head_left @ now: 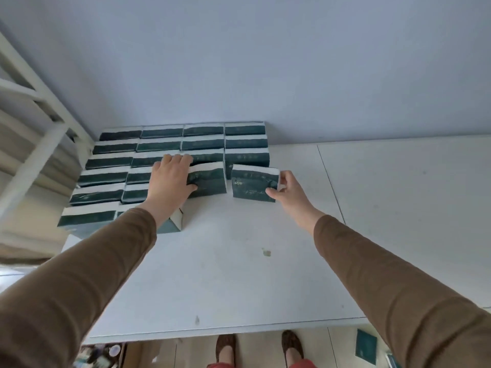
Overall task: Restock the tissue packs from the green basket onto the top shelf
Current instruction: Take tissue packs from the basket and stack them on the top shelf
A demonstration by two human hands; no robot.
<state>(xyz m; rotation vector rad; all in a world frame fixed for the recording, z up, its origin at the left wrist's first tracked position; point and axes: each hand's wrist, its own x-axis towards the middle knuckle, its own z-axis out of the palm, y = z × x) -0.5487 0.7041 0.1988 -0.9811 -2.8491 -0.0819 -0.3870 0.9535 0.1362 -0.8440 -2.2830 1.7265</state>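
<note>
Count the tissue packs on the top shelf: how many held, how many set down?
Tissue packs in a grip: 2, the left pack in the left hand, the right pack in the right hand
Set-down packs in rows: 18, one partly behind the left sleeve
Total: 20

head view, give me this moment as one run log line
left hand grips tissue pack | right hand pinches second pack | both on top shelf beside stocked rows | placing

Your left hand grips a tissue pack mid-frame beside the stacked packs; right hand pinches another pack just right of it, both on white shelf top.
</note>
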